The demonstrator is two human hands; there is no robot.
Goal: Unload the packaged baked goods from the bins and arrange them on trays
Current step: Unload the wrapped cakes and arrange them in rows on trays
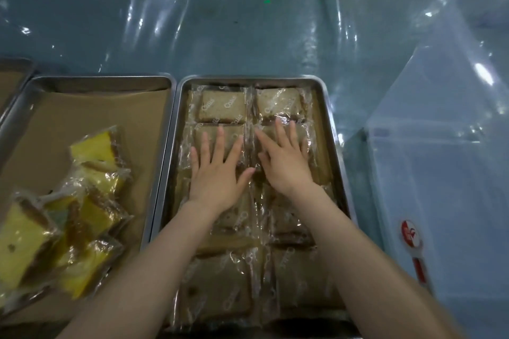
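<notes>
A metal tray (332, 129) in the middle holds several clear-wrapped brown cake slices (224, 106) laid flat in two columns. My left hand (217, 170) lies palm down, fingers spread, on a slice in the left column's second row. My right hand (286, 162) lies the same way on the neighbouring slice in the right column. Neither hand grips anything. To the left, a second metal tray (104, 82) lined with brown paper carries a loose heap of wrapped yellow cake slices (91, 201).
A translucent plastic bin (446, 173) with a red sticker stands right of the middle tray. Clear plastic sheeting (220, 27) covers the blue table behind the trays. The corner of a third tray (13, 74) shows at the far left.
</notes>
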